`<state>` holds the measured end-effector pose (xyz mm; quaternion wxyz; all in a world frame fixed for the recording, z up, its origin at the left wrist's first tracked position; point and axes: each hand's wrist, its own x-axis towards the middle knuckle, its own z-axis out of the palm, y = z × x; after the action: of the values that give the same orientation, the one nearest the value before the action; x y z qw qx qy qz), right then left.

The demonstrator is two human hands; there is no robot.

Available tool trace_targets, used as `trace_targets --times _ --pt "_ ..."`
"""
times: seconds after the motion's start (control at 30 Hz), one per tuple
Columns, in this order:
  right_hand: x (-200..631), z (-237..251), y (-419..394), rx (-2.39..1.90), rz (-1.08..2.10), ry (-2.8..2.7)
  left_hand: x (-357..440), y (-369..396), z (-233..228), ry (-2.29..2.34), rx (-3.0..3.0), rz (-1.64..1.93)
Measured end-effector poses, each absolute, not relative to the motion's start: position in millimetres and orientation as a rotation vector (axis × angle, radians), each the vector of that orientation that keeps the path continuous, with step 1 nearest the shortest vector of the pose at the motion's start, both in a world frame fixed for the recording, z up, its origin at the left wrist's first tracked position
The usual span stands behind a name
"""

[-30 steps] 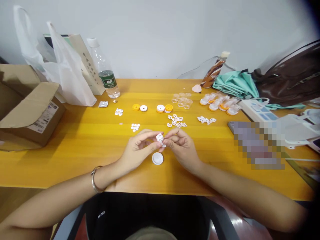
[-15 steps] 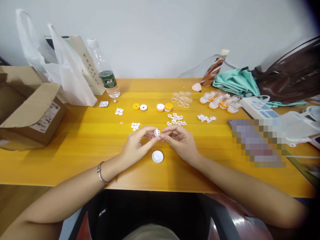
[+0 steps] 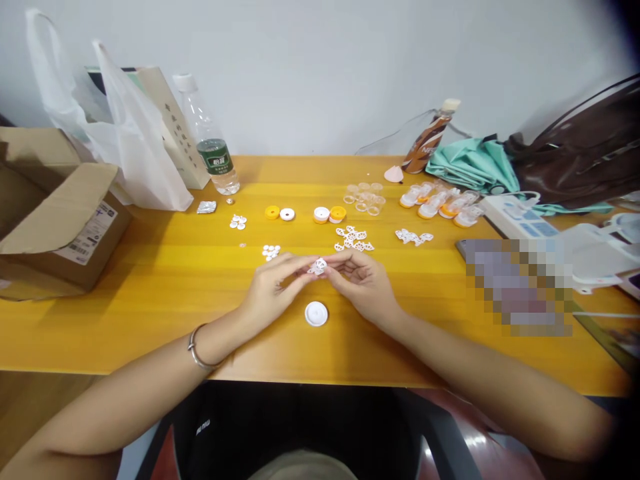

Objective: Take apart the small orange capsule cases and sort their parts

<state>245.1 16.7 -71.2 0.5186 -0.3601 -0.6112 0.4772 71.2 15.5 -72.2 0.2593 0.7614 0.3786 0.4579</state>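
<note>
1. White openwork piece [image 3: 321, 265]: small, held up between the two hands above the wooden tabletop [image 3: 150, 327], near the middle of the view. Whether it is one part or two set together, cannot tell at this size.
2. Left hand [image 3: 270, 283]: thumb and fingers pinched on the piece from its side, metal bangle [image 3: 194, 348] at the wrist.
3. Right hand [image 3: 367, 283]: thumb and forefinger closed on the same piece from the opposite side, other fingers curled. Hands meet at the fingertips, palms well apart.
4. White round dish [image 3: 317, 314]: flat on the table, just on the wearer's side of the held piece.
5. Beyond the hands: loose openwork parts [image 3: 353, 239] in a cluster, a second cluster [image 3: 414, 237] to its right; small white discs [image 3: 271, 252] near the left hand, a further group of discs [image 3: 238, 222] behind them.
6. Next row: yellow-and-white round parts in two pairs, the left pair [image 3: 273, 213] and the right pair [image 3: 338, 214]; clear rings [image 3: 365, 199] farther back; clear-topped pieces [image 3: 435, 205] with orange and white bases to the right.
7. Edges: cardboard box [image 3: 95, 233], white plastic bag [image 3: 145, 157] and water bottle [image 3: 217, 160] at left; brown bottle [image 3: 427, 143], teal fabric [image 3: 473, 167] and dark brown bag [image 3: 580, 153] at right.
</note>
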Motion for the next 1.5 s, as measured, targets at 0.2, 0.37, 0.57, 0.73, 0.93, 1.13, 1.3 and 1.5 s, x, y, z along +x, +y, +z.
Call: trace_targets --times 0.2,0.37,0.57,0.73,0.93,1.13,1.3,1.5 --pt "244.1 -70.0 16.0 -0.854 1.139 -1.441 75.5 17.8 -70.4 1.051 1.566 1.181" --pt "244.7 -65.8 16.9 -0.92 1.247 -1.464 76.4 19.9 -72.8 1.07 1.539 1.168" --pt "245.4 -65.3 17.6 -0.945 1.316 -1.444 79.5 18.8 -74.7 1.003 1.417 1.141" --pt "243.0 -66.6 15.8 -0.952 1.348 -1.398 81.5 17.4 -68.7 0.99 1.258 1.062" --pt "241.1 -69.9 18.7 -0.958 1.366 -1.339 79.9 16.4 -63.4 0.982 1.154 1.053" --pt "239.9 -72.2 22.4 -0.947 1.448 -1.307 76.3 23.3 -71.2 0.914 0.927 1.018" --pt "238.6 -72.9 23.9 -0.974 1.495 -1.299 78.0 24.3 -73.4 0.904 0.978 1.005" --pt "235.7 -73.0 22.4 -0.983 1.619 -1.102 83.1 19.0 -72.6 0.962 1.237 1.155"
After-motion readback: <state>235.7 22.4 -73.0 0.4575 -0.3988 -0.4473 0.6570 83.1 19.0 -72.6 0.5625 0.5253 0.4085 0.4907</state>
